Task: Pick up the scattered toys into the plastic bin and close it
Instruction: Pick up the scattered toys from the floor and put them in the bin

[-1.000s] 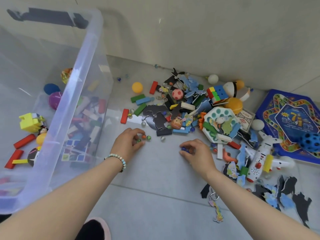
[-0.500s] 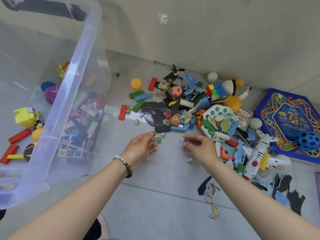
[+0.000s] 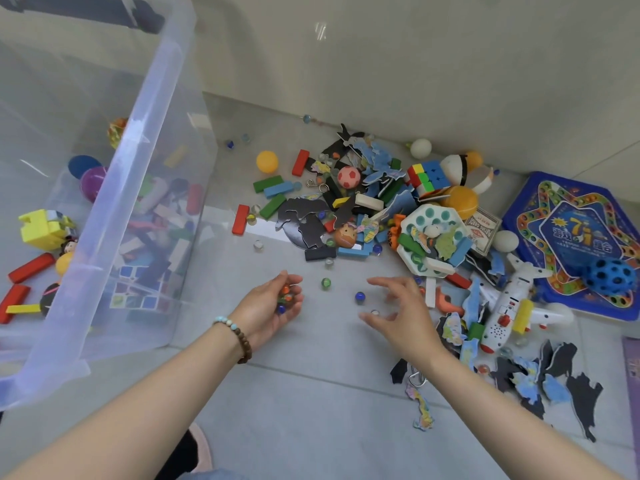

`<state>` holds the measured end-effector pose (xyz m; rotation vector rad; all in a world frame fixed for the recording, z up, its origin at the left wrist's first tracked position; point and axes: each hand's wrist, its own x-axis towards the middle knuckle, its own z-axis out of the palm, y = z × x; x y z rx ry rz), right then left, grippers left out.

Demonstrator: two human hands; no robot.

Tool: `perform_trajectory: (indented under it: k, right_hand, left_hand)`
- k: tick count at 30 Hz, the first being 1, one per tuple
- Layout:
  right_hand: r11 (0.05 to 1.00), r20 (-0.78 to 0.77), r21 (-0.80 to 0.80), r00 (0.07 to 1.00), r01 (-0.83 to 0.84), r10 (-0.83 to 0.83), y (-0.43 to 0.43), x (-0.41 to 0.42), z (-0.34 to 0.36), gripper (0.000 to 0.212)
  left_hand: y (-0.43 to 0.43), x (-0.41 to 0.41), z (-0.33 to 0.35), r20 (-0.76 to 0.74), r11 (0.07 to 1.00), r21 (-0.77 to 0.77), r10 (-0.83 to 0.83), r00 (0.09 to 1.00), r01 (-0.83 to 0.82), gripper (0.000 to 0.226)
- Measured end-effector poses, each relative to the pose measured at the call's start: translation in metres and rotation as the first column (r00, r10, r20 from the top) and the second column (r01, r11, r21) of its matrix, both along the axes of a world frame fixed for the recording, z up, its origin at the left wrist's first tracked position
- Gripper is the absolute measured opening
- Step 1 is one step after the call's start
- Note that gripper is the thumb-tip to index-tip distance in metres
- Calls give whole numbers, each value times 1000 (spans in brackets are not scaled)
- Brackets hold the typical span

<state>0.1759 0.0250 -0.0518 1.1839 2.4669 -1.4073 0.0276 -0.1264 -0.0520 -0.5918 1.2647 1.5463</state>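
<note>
left hand (image 3: pixel 273 306) cups marbles (image 3: pixel 285 296) beside the bin (image 3: pixel 114 209).

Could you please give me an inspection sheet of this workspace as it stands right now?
Surface: grey tiled floor, bearing the bin and the toys.
Job's things: clear plastic bin, open, partly filled with toys; toy heap of blocks, balls and puzzle pieces; blue game box and toy plane to the right; green marble and blue marble loose between the hands.
Clutter: purple flat item at the right edge, cut off, unidentifiable.
Hands: left hand cups several marbles; right hand open, fingers spread.
Cables: nothing seen.
Surroundings: pale wall behind the heap.
</note>
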Motion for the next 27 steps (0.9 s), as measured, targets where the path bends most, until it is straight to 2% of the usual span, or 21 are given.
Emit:
perform_trajectory:
  k: [3,8,11,14,16,19,22,25,27]
  right_hand:
    - [999,-11,-31,1000,14,-15,-9,5,-12,52]
    - [999,-40,30,999,13,-12,-16,-14,-20,20]
    - [995,-77,-21,992,100,-101,-25,-26,-10,18]
    - [983,-213,-179,977,-46,7,-47,-37,7,19]
    - [983,-227,-158,972,-93,55,-54,-39,11,18]
    - [999,-169,-34,985,27,-32,-46,-40,0,20]
    - [1000,-77,-3,997,-1,1,-40,-41,-12,21]
    - [999,-16,50,1000,-17,18,-40,-47,-18,12]
    - [998,-75,-19,995,61,-62,-46,-54,-14,16]
  left_hand:
    - [-17,2,-7,16,1000,-4,-24,1000,24,30]
    - [-28,7,-9,44,999,27,-44,998,43,29]
    - [-26,5,-6,89,997,50,-65,994,61,34]
    - [-23,9,-2,144,985,102,-149,978,135,39]
    - [-23,14,1,176,981,134,-164,971,141,39]
    - [-26,14,0,175,994,95,-61,983,45,33]
    - [-33,4,-2,131,997,49,46,990,-52,30]
    - [-38,-6,-2,202,972,102,189,961,-213,31]
    - [-37,-6,-2,240,961,117,218,946,-251,31]
